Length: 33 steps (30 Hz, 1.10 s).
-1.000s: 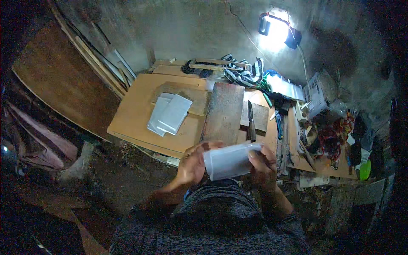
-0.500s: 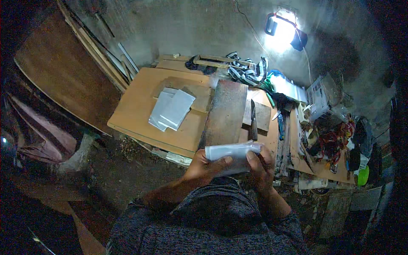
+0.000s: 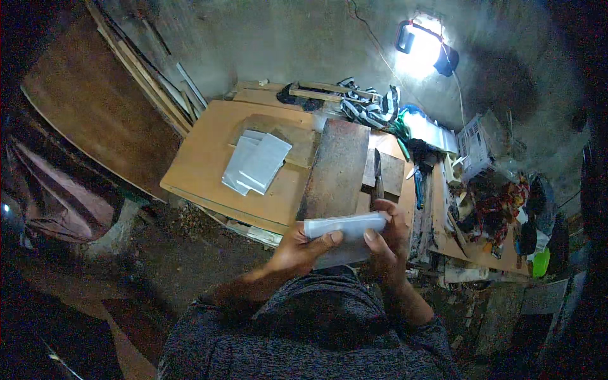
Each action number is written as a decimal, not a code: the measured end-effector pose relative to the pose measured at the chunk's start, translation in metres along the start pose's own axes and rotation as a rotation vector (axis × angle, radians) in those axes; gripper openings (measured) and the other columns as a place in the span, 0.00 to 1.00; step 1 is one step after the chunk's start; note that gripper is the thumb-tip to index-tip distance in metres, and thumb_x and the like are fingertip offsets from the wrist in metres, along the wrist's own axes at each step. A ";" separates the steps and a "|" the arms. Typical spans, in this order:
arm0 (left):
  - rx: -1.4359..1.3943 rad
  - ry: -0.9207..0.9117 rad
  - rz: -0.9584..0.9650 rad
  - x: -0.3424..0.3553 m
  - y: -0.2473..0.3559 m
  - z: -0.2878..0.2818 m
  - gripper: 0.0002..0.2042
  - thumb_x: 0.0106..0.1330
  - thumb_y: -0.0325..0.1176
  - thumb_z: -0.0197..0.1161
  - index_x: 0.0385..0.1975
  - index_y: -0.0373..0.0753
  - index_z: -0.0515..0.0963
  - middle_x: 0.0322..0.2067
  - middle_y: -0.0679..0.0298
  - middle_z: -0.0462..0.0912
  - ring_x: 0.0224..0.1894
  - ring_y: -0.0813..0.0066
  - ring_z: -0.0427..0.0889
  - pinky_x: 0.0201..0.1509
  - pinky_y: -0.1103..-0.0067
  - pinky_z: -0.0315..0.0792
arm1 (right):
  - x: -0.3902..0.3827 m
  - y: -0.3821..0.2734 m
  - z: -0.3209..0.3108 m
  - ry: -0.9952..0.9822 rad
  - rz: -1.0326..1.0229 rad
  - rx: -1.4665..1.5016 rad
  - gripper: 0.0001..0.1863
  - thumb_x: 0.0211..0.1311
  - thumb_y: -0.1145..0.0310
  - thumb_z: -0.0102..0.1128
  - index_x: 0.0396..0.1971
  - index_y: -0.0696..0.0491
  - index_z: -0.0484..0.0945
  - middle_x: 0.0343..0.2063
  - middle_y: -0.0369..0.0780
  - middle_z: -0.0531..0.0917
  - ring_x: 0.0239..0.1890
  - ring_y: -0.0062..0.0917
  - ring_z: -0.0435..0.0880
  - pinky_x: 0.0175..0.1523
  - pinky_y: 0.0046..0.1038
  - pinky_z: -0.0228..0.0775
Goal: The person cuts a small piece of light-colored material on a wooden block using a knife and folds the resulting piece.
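Between my two hands, close to my chest, is a stack of whitish, translucent plastic sheets or bags (image 3: 345, 239). My left hand (image 3: 303, 247) grips its left end, thumb on top and fingers underneath. At the right end my right hand (image 3: 387, 240) holds it with the thumb pressed on the near face and the fingers bent over the far corner. More flat whitish sheets (image 3: 256, 163), overlapping in a small pile, lie on the tan table to the left. Beyond my right hand, a knife (image 3: 378, 170) rests on a small wooden block (image 3: 394, 174).
A dark wooden board (image 3: 335, 164) lies across the tan tabletop (image 3: 202, 158). Striped cloth (image 3: 373, 111) and wooden slats sit at the back. A bright work lamp (image 3: 423, 50) shines on the wall. Cluttered bags (image 3: 500, 206) and a green round item (image 3: 540, 261) are at right.
My right hand's fingers have lifted and curled over the stack's far right corner. The stack has shifted slightly in my hands; the pile on the table is unmoved.
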<state>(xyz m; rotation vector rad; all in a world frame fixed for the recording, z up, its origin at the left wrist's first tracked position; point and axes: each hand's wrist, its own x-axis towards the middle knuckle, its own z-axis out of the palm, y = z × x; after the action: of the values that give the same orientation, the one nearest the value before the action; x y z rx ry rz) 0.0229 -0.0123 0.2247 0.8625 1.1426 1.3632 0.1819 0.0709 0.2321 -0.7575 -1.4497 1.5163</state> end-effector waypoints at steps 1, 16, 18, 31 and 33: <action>0.066 0.009 0.038 0.001 -0.004 -0.004 0.12 0.64 0.34 0.60 0.42 0.33 0.77 0.35 0.67 0.80 0.38 0.81 0.75 0.43 0.81 0.70 | 0.000 -0.002 0.002 -0.053 0.060 0.127 0.14 0.58 0.67 0.57 0.41 0.57 0.71 0.35 0.37 0.75 0.38 0.21 0.72 0.45 0.24 0.65; -0.122 0.045 -0.018 0.012 -0.026 0.004 0.12 0.62 0.30 0.61 0.44 0.34 0.75 0.41 0.65 0.80 0.43 0.79 0.76 0.50 0.78 0.71 | -0.009 0.052 -0.007 -0.037 0.108 -0.117 0.13 0.61 0.73 0.55 0.44 0.58 0.68 0.38 0.44 0.74 0.40 0.29 0.73 0.46 0.31 0.68; -0.067 0.057 -0.051 0.014 -0.024 0.003 0.12 0.62 0.30 0.61 0.44 0.34 0.76 0.41 0.65 0.80 0.43 0.79 0.77 0.49 0.78 0.71 | -0.011 0.048 -0.002 -0.036 0.108 -0.029 0.14 0.61 0.72 0.55 0.45 0.58 0.68 0.39 0.44 0.74 0.41 0.28 0.72 0.46 0.31 0.68; -0.042 0.025 -0.014 0.014 -0.026 0.003 0.14 0.62 0.33 0.62 0.44 0.34 0.75 0.40 0.65 0.80 0.41 0.79 0.77 0.47 0.78 0.72 | -0.011 0.066 -0.006 0.068 0.076 -0.211 0.21 0.64 0.63 0.52 0.50 0.60 0.62 0.38 0.42 0.73 0.38 0.27 0.71 0.47 0.30 0.66; -0.090 0.024 0.022 0.013 -0.025 0.002 0.14 0.62 0.33 0.62 0.44 0.34 0.75 0.39 0.65 0.80 0.40 0.79 0.77 0.47 0.78 0.73 | -0.011 0.054 -0.004 0.016 -0.019 -0.228 0.20 0.64 0.63 0.51 0.49 0.59 0.62 0.38 0.42 0.72 0.39 0.27 0.71 0.46 0.30 0.66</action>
<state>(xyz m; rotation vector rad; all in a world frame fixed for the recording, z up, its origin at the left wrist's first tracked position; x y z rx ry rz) 0.0307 -0.0011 0.1997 0.7980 1.0848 1.4355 0.1802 0.0660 0.1772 -0.8864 -1.6306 1.3419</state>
